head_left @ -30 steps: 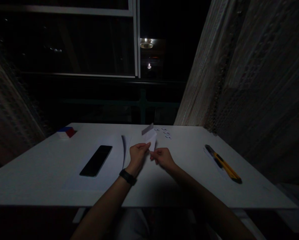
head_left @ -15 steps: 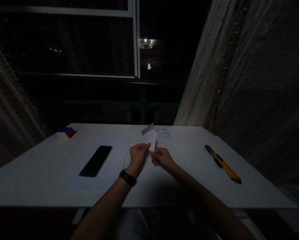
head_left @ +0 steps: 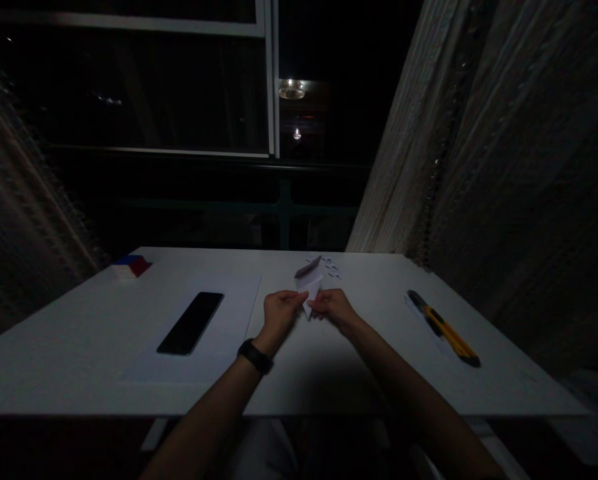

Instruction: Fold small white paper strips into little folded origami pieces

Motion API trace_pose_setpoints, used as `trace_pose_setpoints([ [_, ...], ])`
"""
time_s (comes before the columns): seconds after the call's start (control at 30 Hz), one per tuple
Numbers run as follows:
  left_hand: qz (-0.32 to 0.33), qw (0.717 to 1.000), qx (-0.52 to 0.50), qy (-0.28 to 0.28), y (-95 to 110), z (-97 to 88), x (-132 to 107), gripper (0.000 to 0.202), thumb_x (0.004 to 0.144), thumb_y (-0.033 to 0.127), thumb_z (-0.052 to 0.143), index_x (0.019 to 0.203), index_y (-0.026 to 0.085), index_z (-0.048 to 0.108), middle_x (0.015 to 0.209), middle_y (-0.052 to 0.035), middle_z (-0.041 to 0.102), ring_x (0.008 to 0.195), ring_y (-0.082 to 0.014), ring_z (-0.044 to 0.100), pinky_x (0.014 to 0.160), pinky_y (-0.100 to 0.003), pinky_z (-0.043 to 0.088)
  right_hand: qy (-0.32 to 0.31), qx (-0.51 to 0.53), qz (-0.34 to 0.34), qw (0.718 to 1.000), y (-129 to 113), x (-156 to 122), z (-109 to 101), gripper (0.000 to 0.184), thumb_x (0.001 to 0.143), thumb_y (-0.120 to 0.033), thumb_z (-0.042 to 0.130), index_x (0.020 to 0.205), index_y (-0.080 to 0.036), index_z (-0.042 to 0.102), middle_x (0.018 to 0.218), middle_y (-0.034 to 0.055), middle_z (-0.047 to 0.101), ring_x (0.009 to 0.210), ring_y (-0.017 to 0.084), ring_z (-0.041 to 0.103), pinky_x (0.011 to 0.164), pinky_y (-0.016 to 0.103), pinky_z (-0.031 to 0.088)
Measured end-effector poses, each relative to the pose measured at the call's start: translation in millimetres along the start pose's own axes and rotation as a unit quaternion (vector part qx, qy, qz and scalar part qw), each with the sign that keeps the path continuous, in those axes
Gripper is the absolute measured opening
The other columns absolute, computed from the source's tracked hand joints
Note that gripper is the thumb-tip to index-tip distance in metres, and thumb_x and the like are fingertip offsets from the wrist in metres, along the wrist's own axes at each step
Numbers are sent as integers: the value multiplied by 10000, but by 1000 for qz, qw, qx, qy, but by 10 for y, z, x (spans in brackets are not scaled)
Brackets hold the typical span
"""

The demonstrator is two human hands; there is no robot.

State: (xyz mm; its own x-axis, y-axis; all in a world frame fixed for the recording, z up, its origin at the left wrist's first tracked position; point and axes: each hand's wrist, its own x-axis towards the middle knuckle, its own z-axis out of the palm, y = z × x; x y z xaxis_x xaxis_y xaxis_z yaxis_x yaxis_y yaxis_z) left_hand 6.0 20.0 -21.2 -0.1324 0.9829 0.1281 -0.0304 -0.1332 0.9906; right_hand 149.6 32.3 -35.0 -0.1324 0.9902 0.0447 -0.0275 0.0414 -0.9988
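Observation:
A small folded white paper point(head_left: 309, 285) is held above the middle of the table, its pointed end downward and a flap standing up at the top. My left hand point(head_left: 283, 312), with a dark band on its wrist, pinches the paper's left side between thumb and finger. From the right, my right hand point(head_left: 335, 308) is closed on the lower right edge of the same paper. Just behind the paper, several small dark-marked pieces point(head_left: 333, 268) lie on the table, partly hidden by it.
On the white table point(head_left: 379, 373), a black phone point(head_left: 191, 323) lies on a white sheet point(head_left: 243, 303) at left. A red, blue and white puzzle cube point(head_left: 131, 267) sits far left. A yellow-and-black utility knife point(head_left: 446, 330) lies at right. Curtains point(head_left: 403, 133) hang beside the dark window.
The folded paper has shifted right and slightly down, and its point now shows below the fingers. My right hand has moved up along the paper's edge. My left hand stays gripping it.

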Motion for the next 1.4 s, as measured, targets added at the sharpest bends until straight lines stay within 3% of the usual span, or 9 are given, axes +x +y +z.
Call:
trace_pose_setpoints([
  [0.23, -21, 999, -2, -26, -20, 7, 12, 361, 471, 415, 755, 574, 98, 618, 453, -5, 542, 402, -84, 443, 414, -208, 325, 85, 7, -11, 996, -40, 6, -16, 294, 492, -354, 752, 445, -135, 562, 402, 2, 554, 343, 66, 412, 358, 207, 276],
  [0.43, -25, 999, 14, -37, -55, 5, 29, 365, 465, 421, 756, 571, 99, 619, 454, -10, 547, 395, -84, 442, 400, -206, 311, 67, 75, 9, 995, -66, -2, -17, 286, 454, -302, 763, 448, -152, 520, 399, -40, 500, 356, 66, 408, 382, 210, 296],
  [0.67, -24, 998, 37, -46, -41, 10, 18, 349, 475, 409, 752, 565, 94, 630, 462, -16, 548, 397, -77, 424, 395, -203, 302, 121, 113, 18, 986, -56, 15, 6, 332, 421, -265, 766, 393, -153, 455, 364, -56, 428, 349, 48, 353, 378, 208, 239],
  [0.87, -27, 997, 51, -47, -28, 6, 12, 359, 471, 421, 752, 551, 93, 630, 447, -10, 532, 387, -70, 398, 381, -201, 276, 161, 177, 36, 970, -60, 13, 33, 317, 399, -204, 764, 438, -155, 453, 454, -42, 492, 440, 74, 449, 441, 211, 345],
  [1.0, -34, 997, 42, -48, -15, 13, 2, 355, 466, 419, 757, 543, 97, 627, 436, -5, 522, 379, -66, 387, 377, -199, 270, 137, 227, 30, 964, -16, 42, 17, 292, 420, -226, 758, 469, -159, 478, 510, -22, 526, 512, 105, 499, 506, 244, 414],
  [1.4, -55, 997, 15, -60, 26, 11, -23, 327, 437, 383, 774, 519, 104, 625, 424, 6, 515, 377, -63, 393, 388, -201, 279, 182, 213, -19, 960, -12, 21, 53, 299, 491, -298, 733, 482, -178, 460, 528, -11, 524, 567, 137, 524, 578, 293, 469],
])
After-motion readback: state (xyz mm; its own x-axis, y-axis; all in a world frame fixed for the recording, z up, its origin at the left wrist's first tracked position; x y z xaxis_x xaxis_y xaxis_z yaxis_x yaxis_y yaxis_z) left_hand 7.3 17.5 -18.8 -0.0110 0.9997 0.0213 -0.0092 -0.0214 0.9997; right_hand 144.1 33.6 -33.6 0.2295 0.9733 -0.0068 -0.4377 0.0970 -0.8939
